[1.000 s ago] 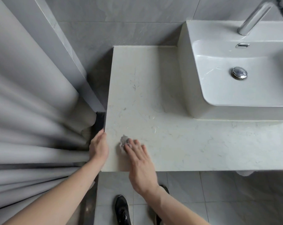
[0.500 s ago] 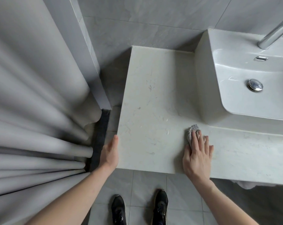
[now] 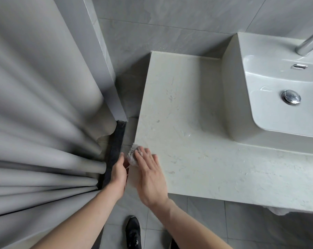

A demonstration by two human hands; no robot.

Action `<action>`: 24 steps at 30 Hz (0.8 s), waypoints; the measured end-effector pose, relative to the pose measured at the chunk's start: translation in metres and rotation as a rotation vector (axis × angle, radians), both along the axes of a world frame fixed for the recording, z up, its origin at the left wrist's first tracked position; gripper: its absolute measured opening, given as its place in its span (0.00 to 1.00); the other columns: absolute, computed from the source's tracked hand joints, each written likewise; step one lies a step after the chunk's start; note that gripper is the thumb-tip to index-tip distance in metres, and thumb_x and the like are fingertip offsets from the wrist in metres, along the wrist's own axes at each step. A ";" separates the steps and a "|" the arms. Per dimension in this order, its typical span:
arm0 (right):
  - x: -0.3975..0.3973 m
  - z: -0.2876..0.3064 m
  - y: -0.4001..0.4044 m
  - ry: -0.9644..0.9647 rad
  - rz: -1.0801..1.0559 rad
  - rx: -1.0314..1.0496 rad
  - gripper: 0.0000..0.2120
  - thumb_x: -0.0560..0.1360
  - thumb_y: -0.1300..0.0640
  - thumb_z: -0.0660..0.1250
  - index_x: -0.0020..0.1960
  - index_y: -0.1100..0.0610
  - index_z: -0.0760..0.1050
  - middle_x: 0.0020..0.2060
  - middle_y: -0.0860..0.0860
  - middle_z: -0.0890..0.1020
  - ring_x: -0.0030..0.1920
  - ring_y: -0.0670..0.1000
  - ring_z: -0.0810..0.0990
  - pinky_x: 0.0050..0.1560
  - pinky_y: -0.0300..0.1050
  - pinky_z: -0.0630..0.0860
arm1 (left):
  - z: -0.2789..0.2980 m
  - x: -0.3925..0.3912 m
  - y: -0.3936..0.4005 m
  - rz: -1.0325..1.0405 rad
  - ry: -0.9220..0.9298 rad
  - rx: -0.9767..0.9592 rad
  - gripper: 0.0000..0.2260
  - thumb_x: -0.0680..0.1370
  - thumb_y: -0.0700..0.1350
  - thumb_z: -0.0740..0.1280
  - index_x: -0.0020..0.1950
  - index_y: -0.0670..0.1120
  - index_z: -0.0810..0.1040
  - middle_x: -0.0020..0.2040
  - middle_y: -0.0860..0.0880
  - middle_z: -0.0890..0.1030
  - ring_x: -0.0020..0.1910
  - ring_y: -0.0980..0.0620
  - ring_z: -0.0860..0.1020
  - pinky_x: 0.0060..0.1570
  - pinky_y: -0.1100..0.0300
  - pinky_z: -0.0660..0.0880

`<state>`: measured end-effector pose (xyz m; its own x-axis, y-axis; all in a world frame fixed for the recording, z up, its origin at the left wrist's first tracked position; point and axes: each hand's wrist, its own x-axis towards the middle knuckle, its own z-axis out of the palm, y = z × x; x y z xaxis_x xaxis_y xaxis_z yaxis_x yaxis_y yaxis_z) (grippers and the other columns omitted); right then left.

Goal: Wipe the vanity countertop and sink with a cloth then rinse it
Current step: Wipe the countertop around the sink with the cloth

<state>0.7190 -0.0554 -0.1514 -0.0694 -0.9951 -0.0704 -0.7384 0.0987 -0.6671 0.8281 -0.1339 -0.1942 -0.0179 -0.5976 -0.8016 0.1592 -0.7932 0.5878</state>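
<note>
A small crumpled white cloth [image 3: 133, 154] lies at the left front corner of the pale marble countertop [image 3: 191, 123]. My right hand [image 3: 150, 175] presses flat on the cloth, fingers spread over it, most of the cloth hidden beneath. My left hand [image 3: 119, 172] is cupped against the countertop's left edge, just beside the cloth, fingers apart. The white vessel sink [image 3: 245, 51] stands at the right with a chrome drain [image 3: 290, 97] and a chrome tap [image 3: 309, 43].
A grey curtain [image 3: 40, 108] hangs in folds on the left, close to the counter's side. A dark strip [image 3: 114, 151] runs down the gap between them. Grey wall tiles [image 3: 170, 17] are behind. My black shoe [image 3: 133, 230] stands on the tiled floor below.
My right hand has swept the cloth from near the sink's base leftward to the counter's left front corner. My left hand stays at the left edge.
</note>
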 end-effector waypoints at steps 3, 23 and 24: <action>-0.045 0.004 0.013 -0.102 -0.168 -0.049 0.37 0.74 0.72 0.57 0.82 0.53 0.62 0.82 0.48 0.60 0.83 0.49 0.54 0.83 0.52 0.50 | 0.016 -0.012 -0.005 -0.203 -0.325 -0.175 0.27 0.79 0.62 0.59 0.62 0.43 0.83 0.62 0.44 0.83 0.62 0.44 0.80 0.67 0.48 0.73; -0.078 -0.004 -0.065 0.239 -0.064 0.016 0.35 0.78 0.59 0.56 0.84 0.51 0.53 0.83 0.51 0.53 0.84 0.57 0.47 0.82 0.58 0.44 | 0.026 -0.032 0.000 -0.411 -0.804 -0.547 0.22 0.86 0.52 0.52 0.41 0.43 0.75 0.42 0.39 0.82 0.46 0.36 0.77 0.42 0.53 0.66; -0.064 -0.004 -0.073 0.219 0.021 -0.003 0.32 0.80 0.57 0.55 0.84 0.51 0.54 0.84 0.51 0.53 0.84 0.56 0.46 0.82 0.57 0.43 | 0.024 -0.031 0.000 -0.407 -0.802 -0.564 0.21 0.86 0.52 0.53 0.43 0.42 0.77 0.45 0.38 0.83 0.48 0.35 0.78 0.42 0.53 0.66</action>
<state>0.6553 -0.1286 -0.1555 -0.0624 -0.9967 -0.0527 -0.8675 0.0803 -0.4909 0.7970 -0.1341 -0.1697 0.1106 -0.9548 -0.2759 -0.6543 -0.2790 0.7029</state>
